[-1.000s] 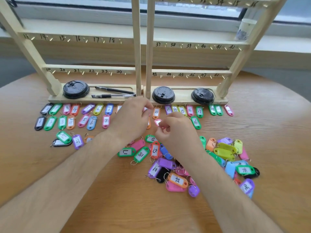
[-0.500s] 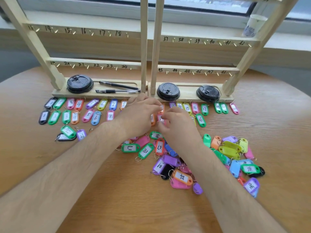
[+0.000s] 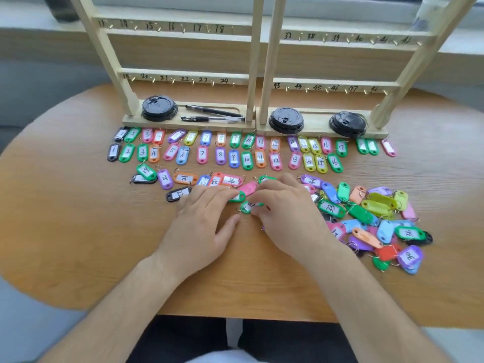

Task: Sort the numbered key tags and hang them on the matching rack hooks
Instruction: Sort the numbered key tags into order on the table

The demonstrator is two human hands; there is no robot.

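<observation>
- We saw the left forearm [image 3: 125,297] and the right forearm [image 3: 366,297] come in from the near edge of the wooden table [image 3: 78,231] and meet near its middle.
- The left hand [image 3: 207,224] lay palm down. Its fingers were straight and a little spread, and the thumb pointed off towards the other hand. It gripped nothing; the fingertips rested flat on tags at the near edge of the spread.
- The right hand [image 3: 285,213] was arched, knuckles up, with fingers curled to the left. Thumb and forefinger pinched a green key tag [image 3: 247,206] lying on the table between the two hands.
- We could not read that tag's number, as the fingers covered part of it.
- A pink key tag [image 3: 248,188] lay just beyond it, between the two sets of fingertips.
- The sorted key tags [image 3: 220,155] ran in two rows before the wooden rack [image 3: 253,61]. A looser row [image 3: 185,178] lay nearer the hands.
- A heap of key tags [image 3: 377,205] sat just right of the right hand.
- Black cup lids [image 3: 159,108] and two pens [image 3: 213,111] rested on the rack's base.
</observation>
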